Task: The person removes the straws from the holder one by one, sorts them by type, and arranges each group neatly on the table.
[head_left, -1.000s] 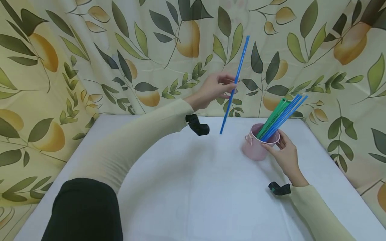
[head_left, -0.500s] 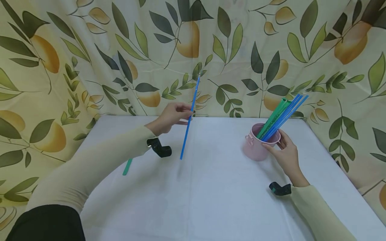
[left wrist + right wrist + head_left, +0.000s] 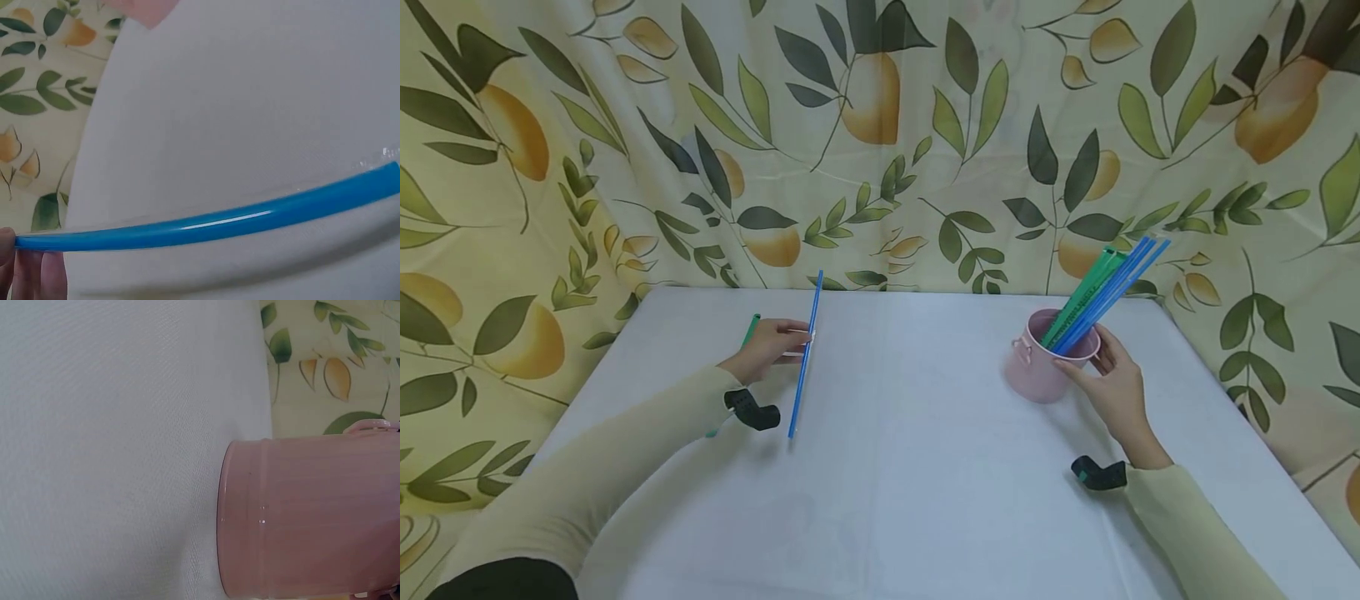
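Down and left swings the slim, film-wrapped blue stick (image 3: 802,373), pinched in the left hand (image 3: 769,348) over the white table's (image 3: 917,475) left half, by a slim green stick (image 3: 751,329); the right hand (image 3: 1116,396) curls round a glossy pink pail (image 3: 1033,377) toward the right edge. Setting-down, seemingly; next wants gentle lowering. Left wrist: fingertips (image 3: 53,275) pinching. Right wrist: pail standing, fingers unclear.

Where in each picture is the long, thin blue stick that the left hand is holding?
Head: the long, thin blue stick, plastic by its look, slants left of centre in the left hand.
Left wrist: it crosses the lower half, rising to the right edge.
Right wrist: not in it.
Shared landmark: the cream, leaf-printed fabric.
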A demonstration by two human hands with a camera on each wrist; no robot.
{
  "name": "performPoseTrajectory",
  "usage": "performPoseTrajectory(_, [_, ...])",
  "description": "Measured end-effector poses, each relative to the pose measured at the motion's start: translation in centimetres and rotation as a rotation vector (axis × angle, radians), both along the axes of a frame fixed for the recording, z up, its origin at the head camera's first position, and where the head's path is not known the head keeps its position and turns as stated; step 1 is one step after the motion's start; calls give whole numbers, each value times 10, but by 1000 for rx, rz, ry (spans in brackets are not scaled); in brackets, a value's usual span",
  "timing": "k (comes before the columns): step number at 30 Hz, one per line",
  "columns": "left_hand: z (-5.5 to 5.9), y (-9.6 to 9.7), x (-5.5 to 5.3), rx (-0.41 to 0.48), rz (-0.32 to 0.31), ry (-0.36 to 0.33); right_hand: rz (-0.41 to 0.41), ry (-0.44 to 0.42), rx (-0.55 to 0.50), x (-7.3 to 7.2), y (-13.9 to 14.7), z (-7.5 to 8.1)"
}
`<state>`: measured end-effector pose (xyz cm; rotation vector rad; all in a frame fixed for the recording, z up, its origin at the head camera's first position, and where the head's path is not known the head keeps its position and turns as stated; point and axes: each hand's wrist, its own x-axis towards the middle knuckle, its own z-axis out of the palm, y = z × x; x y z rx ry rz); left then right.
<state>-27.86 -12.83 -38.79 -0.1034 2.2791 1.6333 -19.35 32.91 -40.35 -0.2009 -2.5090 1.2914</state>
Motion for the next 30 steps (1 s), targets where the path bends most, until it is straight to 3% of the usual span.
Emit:
performPoseTrajectory(5, [-18, -13, 1, -34, 50, -27, -7, -7, -2, 0, 0, -1])
performPoseTrajectory(11, [-33, -14, 2, -106, 159, -49, -7, -10, -12, 2, -2, 1])
performPoseTrajectory(15, [-40, -14, 5, -124, 195, -70, -2, -7, -11, 2, -2, 0])
performPoseTrajectory(30, [-49, -10, 8, -188, 200, -22, -5, -9, 12, 1, -2, 1])
